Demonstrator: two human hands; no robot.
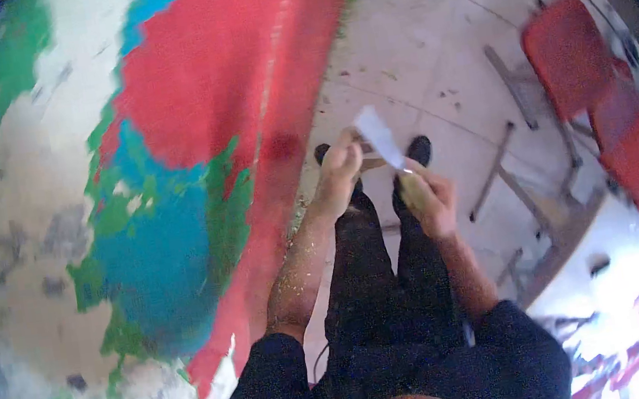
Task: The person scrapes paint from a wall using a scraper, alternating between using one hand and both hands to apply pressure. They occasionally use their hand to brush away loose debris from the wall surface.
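Observation:
My right hand point(434, 198) is closed around the pale handle of a putty knife point(378, 136). The knife's broad, light blade slants up and to the left. My left hand point(340, 172) is just left of the blade, its fingers curled and blurred; I cannot tell what it holds, if anything. Both hands are out in front of my body, above my legs and dark shoes. Small pale flecks cling to my left forearm.
On my left rises a wall point(155, 247) with flaking red, blue and green paint and bare pale patches. Debris lies on the tiled floor point(435, 93) along its base. Red chairs point(563, 43) and a light-topped table point(582, 269) stand to the right.

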